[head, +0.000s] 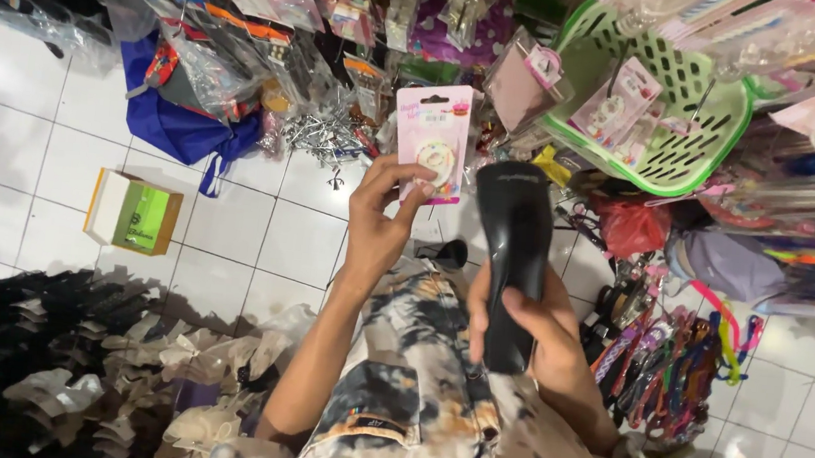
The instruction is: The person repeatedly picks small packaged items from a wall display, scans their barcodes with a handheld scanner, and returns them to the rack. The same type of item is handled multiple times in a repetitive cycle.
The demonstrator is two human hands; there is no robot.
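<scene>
My left hand (381, 218) holds up a small pink carded packet (433, 137) with a round item on its front, thumb and fingers pinching its lower edge. My right hand (539, 336) grips a black handheld scanner (513, 254) upright, its head just right of the packet and close to it. Both forearms rise from my lap, which is covered by patterned black and cream cloth (413, 379).
A green plastic basket (681, 126) with more pink carded packets sits at the upper right among hanging packaged goods. A green and orange box (135, 213) lies on the white tiled floor (16, 152). Dark and beige bows (66, 365) pile at the lower left; coloured straps (673, 364) lie right.
</scene>
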